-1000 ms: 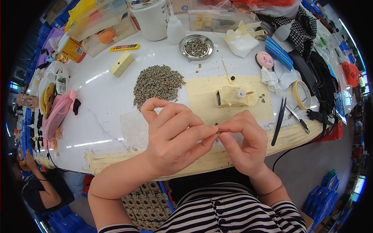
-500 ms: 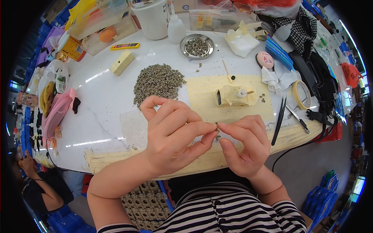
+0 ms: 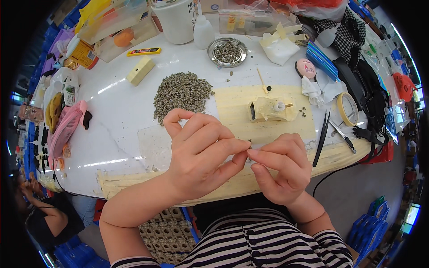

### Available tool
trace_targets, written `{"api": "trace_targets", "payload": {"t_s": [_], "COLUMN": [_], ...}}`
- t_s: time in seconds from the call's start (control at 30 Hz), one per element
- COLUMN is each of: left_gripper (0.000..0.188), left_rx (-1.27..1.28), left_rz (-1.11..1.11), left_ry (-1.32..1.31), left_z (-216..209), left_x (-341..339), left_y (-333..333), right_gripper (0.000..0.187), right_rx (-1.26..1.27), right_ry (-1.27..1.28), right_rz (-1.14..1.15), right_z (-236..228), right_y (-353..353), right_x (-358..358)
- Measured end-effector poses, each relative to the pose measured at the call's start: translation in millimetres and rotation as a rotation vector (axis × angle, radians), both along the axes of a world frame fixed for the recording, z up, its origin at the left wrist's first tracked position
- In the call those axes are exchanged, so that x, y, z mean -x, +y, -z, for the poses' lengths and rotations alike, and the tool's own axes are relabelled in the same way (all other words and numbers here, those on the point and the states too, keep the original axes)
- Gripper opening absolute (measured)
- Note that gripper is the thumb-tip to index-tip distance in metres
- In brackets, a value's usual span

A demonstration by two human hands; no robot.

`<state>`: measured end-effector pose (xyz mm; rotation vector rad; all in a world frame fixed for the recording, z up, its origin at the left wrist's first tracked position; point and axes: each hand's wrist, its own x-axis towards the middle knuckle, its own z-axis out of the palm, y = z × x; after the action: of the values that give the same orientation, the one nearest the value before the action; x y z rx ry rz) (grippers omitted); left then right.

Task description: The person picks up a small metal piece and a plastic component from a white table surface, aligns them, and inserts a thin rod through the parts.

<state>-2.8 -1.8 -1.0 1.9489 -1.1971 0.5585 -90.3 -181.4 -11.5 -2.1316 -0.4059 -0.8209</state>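
Observation:
Above the table's near edge, my left hand (image 3: 201, 154) pinches a tiny dark part (image 3: 250, 142) between thumb and forefinger. My right hand (image 3: 286, 165) meets it from the right, its forefinger tip beside the left fingertips and its thumb lower down. Whether the right fingers grip anything is too small to tell. Just beyond my left hand lies a large heap of small grey-brown metal-looking parts (image 3: 182, 94). A taped block holding a small white bottle (image 3: 279, 106) with a wooden stick stands past my right hand, on yellow tape sheeting (image 3: 232, 100).
A round metal dish (image 3: 241, 60) holds more small parts. Black tweezers (image 3: 321, 138), a metal craft knife (image 3: 344, 136) and a tape roll (image 3: 347, 109) lie at right. A cream block (image 3: 140, 70) and yellow blade case (image 3: 144, 52) sit at far left. Another person (image 3: 51, 214) is at lower left.
My right forefinger has dropped slightly, moving from the top of the tiny part to beside the left fingertips. My left hand has barely shifted.

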Motion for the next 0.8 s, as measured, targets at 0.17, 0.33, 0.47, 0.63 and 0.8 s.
{"api": "trace_targets", "payload": {"t_s": [0.17, 0.33, 0.47, 0.63, 0.8], "left_gripper": [0.031, 0.032, 0.033, 0.032, 0.032], "left_rx": [0.015, 0.050, 0.020, -0.007, 0.005], "left_rz": [-0.002, 0.039, 0.040, 0.015, 0.015], "left_ry": [0.021, -0.005, -0.028, -0.008, 0.010], "left_z": [0, 0, 0, 1, 0], "left_x": [0, 0, 1, 1, 0], "left_y": [1, 0, 1, 0, 1], "right_gripper": [0.027, 0.020, 0.016, 0.020, 0.024], "right_rx": [-0.061, -0.258, -0.333, -0.230, -0.162], "right_ry": [0.030, 0.210, 0.260, 0.139, 0.108], "right_rz": [0.032, -0.067, -0.106, -0.059, -0.026], "right_z": [4, 7, 10, 3, 3], "right_y": [-1, -5, -7, -5, -5], "right_x": [-1, -2, -2, 0, 0]}}
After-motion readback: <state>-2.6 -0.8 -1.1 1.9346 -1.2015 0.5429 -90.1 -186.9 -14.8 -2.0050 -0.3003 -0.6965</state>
